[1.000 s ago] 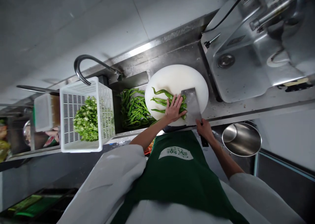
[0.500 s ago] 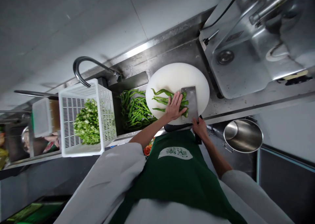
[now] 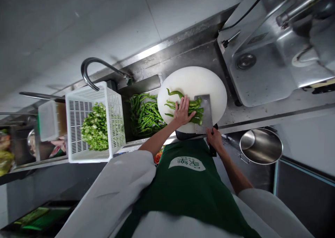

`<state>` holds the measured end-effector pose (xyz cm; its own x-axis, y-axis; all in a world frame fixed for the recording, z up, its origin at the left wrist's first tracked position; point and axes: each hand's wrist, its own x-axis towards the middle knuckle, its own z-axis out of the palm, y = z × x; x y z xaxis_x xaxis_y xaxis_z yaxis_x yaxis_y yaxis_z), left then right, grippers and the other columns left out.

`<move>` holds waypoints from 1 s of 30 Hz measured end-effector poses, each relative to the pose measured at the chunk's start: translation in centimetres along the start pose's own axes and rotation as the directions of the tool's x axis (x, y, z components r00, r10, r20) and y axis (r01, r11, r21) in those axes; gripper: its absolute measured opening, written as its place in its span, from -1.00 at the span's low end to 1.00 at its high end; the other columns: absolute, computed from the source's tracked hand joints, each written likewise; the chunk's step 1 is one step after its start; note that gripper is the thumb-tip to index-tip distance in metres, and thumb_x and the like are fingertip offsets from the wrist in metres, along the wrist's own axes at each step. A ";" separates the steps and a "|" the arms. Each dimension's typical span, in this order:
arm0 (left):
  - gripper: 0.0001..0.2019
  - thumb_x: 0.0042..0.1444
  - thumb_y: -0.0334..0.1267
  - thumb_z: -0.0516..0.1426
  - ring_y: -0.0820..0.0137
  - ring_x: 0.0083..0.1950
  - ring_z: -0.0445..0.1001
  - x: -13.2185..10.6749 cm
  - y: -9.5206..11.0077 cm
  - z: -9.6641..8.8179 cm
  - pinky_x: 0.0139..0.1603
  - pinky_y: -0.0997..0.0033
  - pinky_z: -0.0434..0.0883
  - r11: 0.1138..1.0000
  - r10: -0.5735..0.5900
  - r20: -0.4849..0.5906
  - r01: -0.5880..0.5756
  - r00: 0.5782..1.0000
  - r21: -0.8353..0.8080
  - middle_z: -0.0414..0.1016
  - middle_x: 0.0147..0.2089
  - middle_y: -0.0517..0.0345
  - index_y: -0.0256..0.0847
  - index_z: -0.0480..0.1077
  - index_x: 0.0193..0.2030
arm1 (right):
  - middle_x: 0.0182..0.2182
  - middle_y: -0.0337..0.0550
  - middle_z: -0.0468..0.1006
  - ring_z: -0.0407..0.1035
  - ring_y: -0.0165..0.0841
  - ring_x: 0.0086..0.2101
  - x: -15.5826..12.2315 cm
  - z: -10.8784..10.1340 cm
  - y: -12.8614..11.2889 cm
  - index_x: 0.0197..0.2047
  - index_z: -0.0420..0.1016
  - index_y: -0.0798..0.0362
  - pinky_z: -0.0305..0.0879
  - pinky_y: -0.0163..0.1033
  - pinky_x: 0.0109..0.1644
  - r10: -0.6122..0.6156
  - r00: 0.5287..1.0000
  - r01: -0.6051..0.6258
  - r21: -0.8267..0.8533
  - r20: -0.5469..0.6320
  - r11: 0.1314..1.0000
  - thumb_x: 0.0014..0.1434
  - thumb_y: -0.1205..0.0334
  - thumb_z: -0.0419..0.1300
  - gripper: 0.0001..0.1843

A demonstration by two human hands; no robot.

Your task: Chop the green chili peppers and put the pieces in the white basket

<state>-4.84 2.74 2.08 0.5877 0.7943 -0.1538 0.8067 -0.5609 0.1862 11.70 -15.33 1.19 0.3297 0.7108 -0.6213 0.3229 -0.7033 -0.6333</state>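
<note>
My left hand lies flat, fingers stretched, over several long green chili peppers on a round white cutting board. The peppers lie side by side, their thin tips poking out left of the hand and their thicker ends to its right. In my right hand, closed around the dark handle, is a cleaver. Its broad blade lies at the right ends of the peppers, reaching across the board; whether it touches them I cannot tell.
A sink basin left of the board holds a heap of whole green peppers. Farther left stands a white plastic basket with chopped greens, beneath a curved faucet. To the right are a steel sink and a metal pot.
The whole view has shifted slightly. The cleaver blade has moved a little to the right of the pepper ends, which show more. My left hand stays on the peppers.
</note>
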 end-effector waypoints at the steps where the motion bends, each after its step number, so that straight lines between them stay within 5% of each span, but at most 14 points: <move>1: -0.14 0.44 0.19 -0.15 0.08 0.69 -0.32 0.0 -0.1 -0.1 0.64 -0.20 -0.20 1.000 0.001 0.003 -0.001 1.000 -0.003 -0.27 0.67 -0.11 -0.38 -0.23 0.65 | -0.67 -0.25 0.36 0.33 -0.28 -0.63 0.0 0.1 -0.1 -0.25 0.33 -0.06 0.23 -0.23 -0.51 0.006 1.000 -0.005 0.014 -0.015 1.000 0.37 -0.26 -0.03 -0.55; 10: -0.16 0.46 0.16 -0.19 0.12 0.69 -0.32 -0.2 0.2 0.2 0.64 -0.16 -0.22 1.000 -0.009 -0.005 0.009 1.000 -0.005 -0.28 0.67 -0.17 -0.46 -0.22 0.64 | -0.69 -0.26 0.33 0.32 -0.27 -0.61 -0.2 1.2 -1.4 -0.34 0.30 -0.08 0.24 -0.21 -0.40 -0.007 0.998 0.006 -0.011 -0.059 1.000 0.38 -0.08 0.03 -0.67; 14: -0.27 0.50 0.08 -0.23 0.11 0.69 -0.29 1.7 -1.5 -2.4 0.64 -0.22 -0.25 0.998 -0.061 -0.047 0.061 0.997 -0.001 -0.17 0.66 -0.13 -0.38 -0.09 0.63 | -0.68 -0.25 0.34 0.37 -0.26 -0.56 0.3 0.9 -1.7 -0.35 0.31 -0.08 0.26 -0.23 -0.37 -0.009 0.999 0.008 -0.016 -0.049 1.000 0.37 -0.06 0.05 -0.68; 19: -0.39 0.52 0.00 -0.22 0.04 0.68 -0.24 2.2 -3.9 -5.3 0.62 -0.33 -0.36 0.998 0.000 -0.030 0.002 1.000 0.067 0.23 0.54 -0.14 -0.26 0.30 0.47 | -0.68 -0.27 0.34 0.31 -0.33 -0.63 0.3 0.0 -1.5 -0.35 0.30 -0.07 0.23 -0.24 -0.43 -0.002 1.000 0.002 0.020 -0.022 1.000 0.38 -0.05 0.05 -0.68; 25: -0.12 0.39 0.31 -0.07 -0.19 0.66 -0.23 -2.9 -0.9 -1.9 0.58 -0.40 -0.15 0.980 -0.168 -0.076 0.175 0.983 0.098 0.01 0.61 -0.29 -0.32 0.03 0.61 | -0.64 -0.22 0.40 0.33 -0.32 -0.63 0.4 -0.1 -1.3 -0.35 0.30 -0.06 0.23 -0.24 -0.45 -0.039 0.998 0.040 0.037 -0.040 0.999 0.38 -0.05 0.08 -0.67; 30: -0.13 0.38 0.31 -0.08 -0.21 0.66 -0.24 -3.2 0.0 -0.4 0.57 -0.38 -0.08 0.969 -0.229 -0.043 0.232 0.972 0.088 -0.16 0.66 -0.19 -0.22 -0.05 0.64 | -0.66 -0.24 0.36 0.34 -0.31 -0.61 1.1 -0.3 -1.5 -0.35 0.33 -0.05 0.22 -0.24 -0.42 -0.014 1.000 0.014 -0.003 -0.012 1.000 0.39 -0.05 0.11 -0.67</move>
<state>-6.78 0.27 2.91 0.3840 0.9110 -0.1502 0.9233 -0.3795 0.0592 11.85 -13.53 1.60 0.3358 0.7207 -0.6065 0.3299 -0.6931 -0.6409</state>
